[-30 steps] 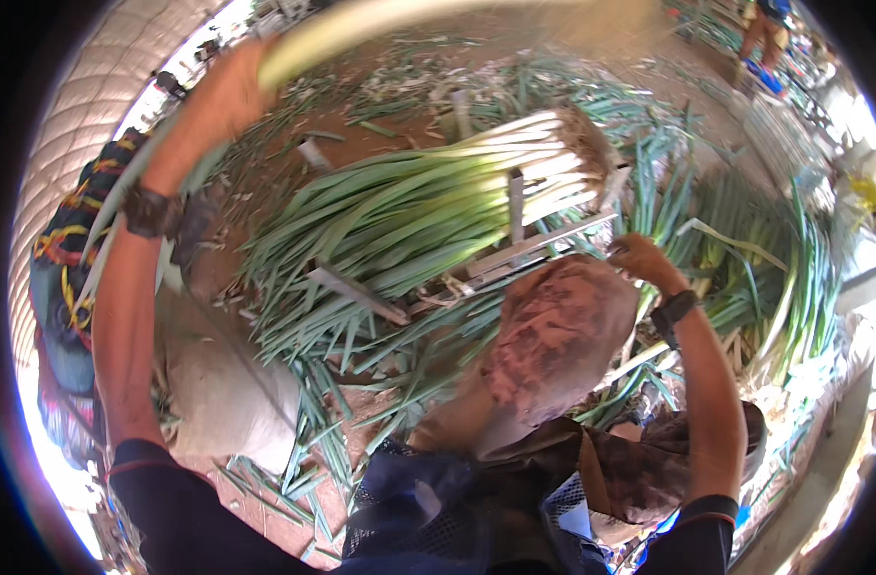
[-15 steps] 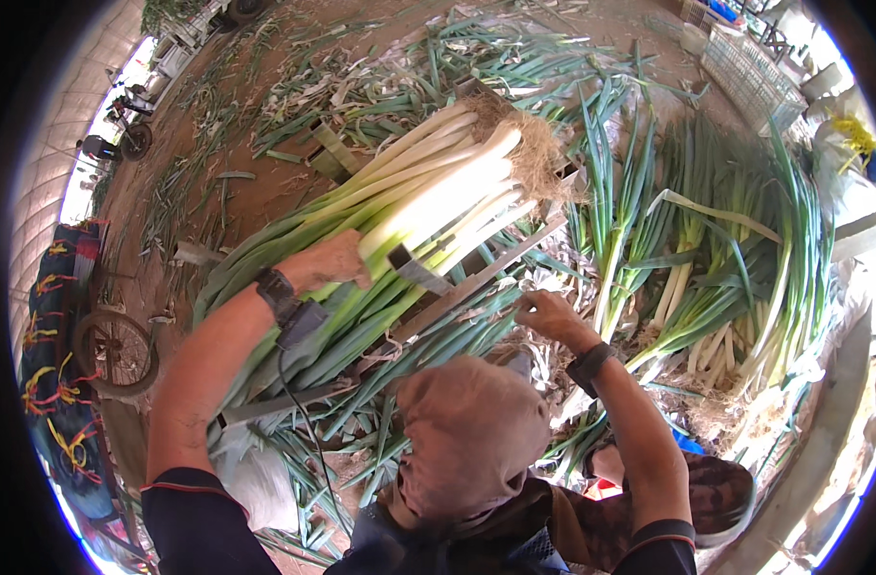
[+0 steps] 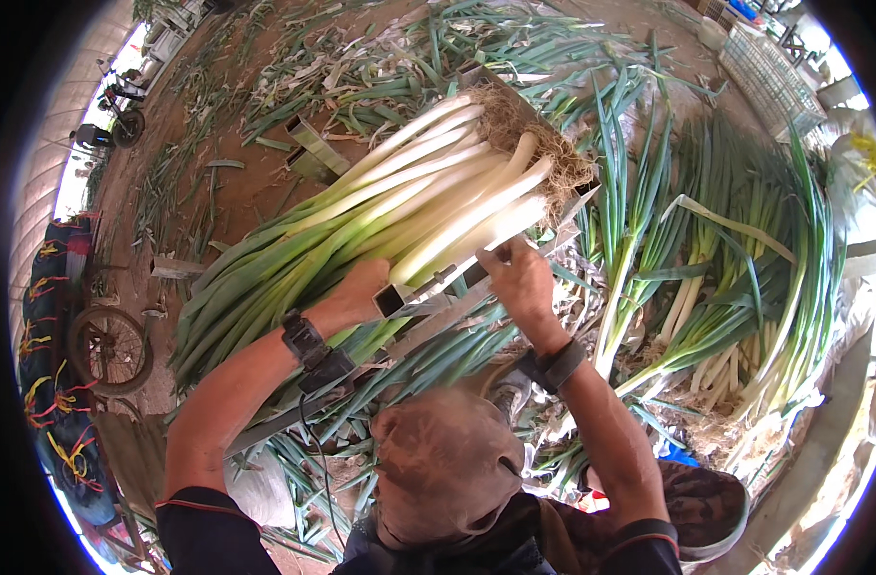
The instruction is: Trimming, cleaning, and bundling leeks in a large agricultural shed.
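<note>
1. Leek bundle [image 3: 390, 206]: lies in metal frame [image 3: 325, 156], 11 o'clock of view centre; roots [image 3: 564, 161] toward 1.
2. Left hand [image 3: 356, 292]: against bundle's near side; fingers mostly hidden, grip cannot be told.
3. Right hand [image 3: 522, 287]: beside white stalks, fingers curled; cannot tell if gripping.

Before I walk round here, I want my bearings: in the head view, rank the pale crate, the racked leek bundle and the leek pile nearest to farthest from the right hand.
From the right hand:
1. Racked leek bundle: right beside it, extending up and left.
2. Leek pile: to the right.
3. Pale crate: upper right, beyond the pile.
</note>
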Tool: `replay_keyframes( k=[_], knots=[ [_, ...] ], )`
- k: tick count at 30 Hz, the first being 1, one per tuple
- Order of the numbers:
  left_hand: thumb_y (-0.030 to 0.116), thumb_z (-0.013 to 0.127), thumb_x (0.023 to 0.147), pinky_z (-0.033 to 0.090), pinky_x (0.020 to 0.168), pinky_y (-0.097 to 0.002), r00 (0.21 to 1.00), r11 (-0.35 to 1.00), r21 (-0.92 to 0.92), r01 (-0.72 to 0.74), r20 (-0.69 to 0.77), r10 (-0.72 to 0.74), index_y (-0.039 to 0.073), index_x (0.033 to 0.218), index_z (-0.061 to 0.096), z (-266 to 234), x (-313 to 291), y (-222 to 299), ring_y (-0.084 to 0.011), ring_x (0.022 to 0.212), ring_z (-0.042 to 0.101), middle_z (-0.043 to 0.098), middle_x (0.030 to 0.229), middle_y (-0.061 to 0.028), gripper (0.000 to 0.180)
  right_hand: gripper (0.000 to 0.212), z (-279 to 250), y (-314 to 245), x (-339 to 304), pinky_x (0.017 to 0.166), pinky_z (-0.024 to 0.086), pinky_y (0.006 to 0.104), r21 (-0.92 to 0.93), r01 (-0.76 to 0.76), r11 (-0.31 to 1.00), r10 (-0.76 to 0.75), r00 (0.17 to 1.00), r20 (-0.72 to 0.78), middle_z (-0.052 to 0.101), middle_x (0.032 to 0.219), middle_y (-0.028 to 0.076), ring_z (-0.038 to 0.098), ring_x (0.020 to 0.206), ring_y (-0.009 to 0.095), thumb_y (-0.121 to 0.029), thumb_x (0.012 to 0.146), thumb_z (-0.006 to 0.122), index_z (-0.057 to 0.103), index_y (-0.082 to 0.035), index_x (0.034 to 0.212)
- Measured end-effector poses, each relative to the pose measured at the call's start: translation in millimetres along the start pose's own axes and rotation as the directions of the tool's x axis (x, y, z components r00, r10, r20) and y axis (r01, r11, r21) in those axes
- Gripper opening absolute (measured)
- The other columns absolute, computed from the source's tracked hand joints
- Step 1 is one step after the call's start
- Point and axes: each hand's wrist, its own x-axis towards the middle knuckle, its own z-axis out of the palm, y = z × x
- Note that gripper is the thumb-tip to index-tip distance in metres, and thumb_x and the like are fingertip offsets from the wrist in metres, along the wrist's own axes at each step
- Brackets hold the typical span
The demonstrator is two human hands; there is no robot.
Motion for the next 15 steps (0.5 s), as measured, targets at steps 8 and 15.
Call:
replay_keyframes(
  k=[8, 15],
  knots=[
    [0.027, 0.074, 0.075, 0.048, 0.08, -0.0334, 0.979, 0.979, 0.034, 0.199, 0.04, -0.2, -0.002, 0.115, 0.062, -25.9, -20.4, 20.4, -0.0192, 0.086, 0.064, 0.068, 0.099, -0.0197, 0.051, 0.05, 44.8, -0.3, 8.6, 0.069, 0.054, 0.0279, 0.883, -0.203, 0.423, -0.087, 0.961, 0.263, 0.065, 0.087, 0.015, 0.065, 0.074, 0.017, -0.039, 0.091, 0.063, 0.06, 0.01, 0.101],
    [0.004, 0.07, 0.058, 0.049, 0.075, -0.0359, 0.996, 0.993, 0.078, 0.086, 0.023, -0.088, -0.012, 0.107, 0.058, -15.0, -14.2, 22.3, -0.0295, 0.08, 0.062, 0.066, 0.088, -0.0246, 0.053, 0.032, 35.5, 35.7, 21.8, 0.054, 0.053, 0.0273, 0.834, -0.084, 0.546, 0.069, 0.996, 0.056, 0.067, 0.075, 0.013, 0.065, 0.06, 0.017, -0.022, 0.092, 0.06, 0.064, 0.009, 0.09]
  ],
)
